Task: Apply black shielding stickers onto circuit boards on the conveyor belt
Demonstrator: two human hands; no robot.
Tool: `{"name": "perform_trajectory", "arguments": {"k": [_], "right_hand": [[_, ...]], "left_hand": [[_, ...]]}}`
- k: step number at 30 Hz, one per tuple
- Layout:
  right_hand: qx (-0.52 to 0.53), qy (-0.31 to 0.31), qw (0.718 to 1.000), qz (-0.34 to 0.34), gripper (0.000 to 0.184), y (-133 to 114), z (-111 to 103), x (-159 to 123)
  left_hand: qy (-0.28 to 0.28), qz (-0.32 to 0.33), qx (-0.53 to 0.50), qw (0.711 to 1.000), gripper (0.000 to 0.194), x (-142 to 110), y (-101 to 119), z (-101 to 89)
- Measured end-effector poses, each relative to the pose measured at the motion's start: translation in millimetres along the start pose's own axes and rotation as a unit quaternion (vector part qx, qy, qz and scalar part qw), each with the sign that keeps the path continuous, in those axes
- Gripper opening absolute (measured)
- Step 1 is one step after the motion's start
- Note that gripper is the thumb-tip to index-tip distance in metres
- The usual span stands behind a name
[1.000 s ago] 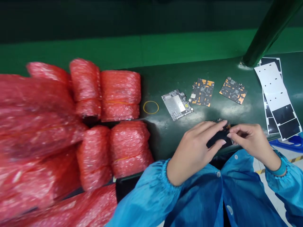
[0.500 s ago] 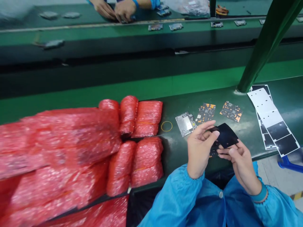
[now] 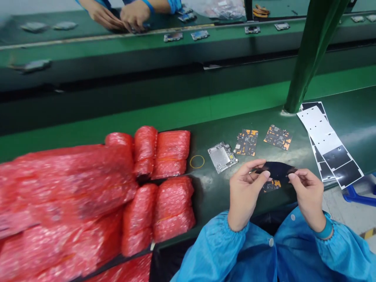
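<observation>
The fingers (image 3: 265, 175) of my left hand (image 3: 242, 196) pinch one end of a bowed black film (image 3: 277, 169), held over a circuit board (image 3: 272, 186) on the green worktop (image 3: 217, 196); it looks light, flexible, easily creased, best taken by its edges. My right hand (image 3: 310, 192) pinches the other end.

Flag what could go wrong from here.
The black film, bowed between the left hand and right hand, might crease or pick up finger marks. If it slips, it could land on the circuit board below. The silver-shielded board sits close to a black-and-orange board; a nudge might scrape both.
</observation>
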State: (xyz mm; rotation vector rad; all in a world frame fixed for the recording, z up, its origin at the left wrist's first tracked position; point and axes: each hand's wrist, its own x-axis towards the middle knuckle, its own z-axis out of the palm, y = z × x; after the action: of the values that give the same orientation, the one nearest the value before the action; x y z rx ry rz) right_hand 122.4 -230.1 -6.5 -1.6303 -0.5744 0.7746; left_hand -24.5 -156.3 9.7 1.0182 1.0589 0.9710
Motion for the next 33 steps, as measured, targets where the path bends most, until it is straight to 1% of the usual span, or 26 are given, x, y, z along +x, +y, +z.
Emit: {"name": "perform_trajectory", "arguments": {"k": [2,3,4,6,7,8,9,10,11,12,13,15,16,17,18,20,22,24,26,29,31,33], "right_hand": [[-0.007,0.026,1.0,-0.005,0.026,2.2,-8.3,6.3],[-0.006,0.036,0.999,-0.004,0.026,3.1,-14.3,11.3],[-0.002,0.041,0.999,0.001,0.028,3.6,-21.3,17.0],[0.001,0.032,0.999,0.016,0.031,2.5,-36.7,28.9],[-0.004,0.02,1.0,0.021,0.031,0.9,-44.2,34.1],[-0.015,0.006,1.0,0.021,0.031,-1.3,-51.1,38.3],[-0.03,-0.007,0.999,0.014,0.031,-3.8,-57.1,41.2],[-0.047,-0.016,0.999,0.003,0.029,-6.5,-61.9,43.0],[-0.062,-0.025,0.998,-0.009,0.027,-8.9,-65.4,43.9],[-0.074,-0.032,0.997,-0.019,0.026,-10.9,-67.7,44.0],[-0.081,-0.036,0.996,-0.027,0.024,-12.2,-68.9,43.9],[-0.083,-0.038,0.995,-0.035,0.023,-12.6,-68.9,43.5],[-0.081,-0.036,0.995,-0.036,0.024,-11.9,-68.1,43.6],[-0.078,-0.036,0.996,-0.036,0.024,-10.8,-67.1,43.7],[-0.077,-0.036,0.996,-0.035,0.025,-9.7,-66.1,43.9],[-0.08,-0.045,0.995,-0.031,0.024,-8.5,-64.0,44.0],[-0.094,-0.062,0.993,-0.029,0.023,-9.8,-62.2,43.3],[-0.109,-0.084,0.99,-0.028,0.02,-13.3,-60.3,41.8],[-0.12,-0.1,0.987,-0.029,0.017,-17.6,-57.8,39.9],[-0.127,-0.125,0.984,-0.029,0.015,-23.0,-50.7,36.6],[-0.129,-0.146,0.981,-0.026,0.016,-25.4,-43.1,34.0],[-0.133,-0.169,0.976,-0.022,0.017,-26.9,-34.0,30.8]], "left_hand": [[-0.053,0.066,0.082,0.993,0.036,4.4,0.7,-10.6],[-0.085,0.114,0.15,0.978,0.041,6.8,1.4,-18.5],[-0.12,0.162,0.229,0.952,0.048,8.5,2.1,-27.7],[-0.182,0.235,0.386,0.873,0.061,7.9,2.1,-46.9],[-0.202,0.254,0.449,0.833,0.063,4.5,1.1,-55.5],[-0.211,0.263,0.497,0.799,0.06,-1.0,-0.6,-62.4],[-0.208,0.262,0.535,0.776,0.055,-8.5,-3.1,-67.2],[-0.198,0.257,0.564,0.76,0.049,-17.4,-6.0,-69.9],[-0.187,0.249,0.583,0.75,0.045,-27.0,-9.3,-70.5],[-0.18,0.24,0.591,0.748,0.045,-36.3,-12.7,-69.4],[-0.182,0.236,0.586,0.753,0.047,-44.3,-15.9,-67.0],[-0.201,0.246,0.545,0.776,0.049,-52.9,-21.0,-60.6],[-0.207,0.261,0.521,0.786,0.047,-52.3,-22.5,-57.4],[-0.212,0.277,0.505,0.79,0.046,-48.4,-23.3,-54.7],[-0.216,0.293,0.498,0.788,0.048,-41.8,-23.4,-52.5],[-0.238,0.312,0.501,0.771,0.058,-24.0,-22.0,-49.4],[-0.279,0.308,0.503,0.758,0.068,-7.0,-19.9,-47.1],[-0.298,0.29,0.499,0.761,0.07,2.5,-18.9,-44.8],[-0.274,0.27,0.497,0.777,0.069,2.5,-19.5,-43.6],[-0.198,0.24,0.492,0.813,0.073,-9.3,-21.5,-46.5],[-0.159,0.22,0.459,0.846,0.074,-18.4,-21.0,-50.9],[-0.126,0.192,0.385,0.894,0.059,-24.1,-17.9,-54.6]]}}
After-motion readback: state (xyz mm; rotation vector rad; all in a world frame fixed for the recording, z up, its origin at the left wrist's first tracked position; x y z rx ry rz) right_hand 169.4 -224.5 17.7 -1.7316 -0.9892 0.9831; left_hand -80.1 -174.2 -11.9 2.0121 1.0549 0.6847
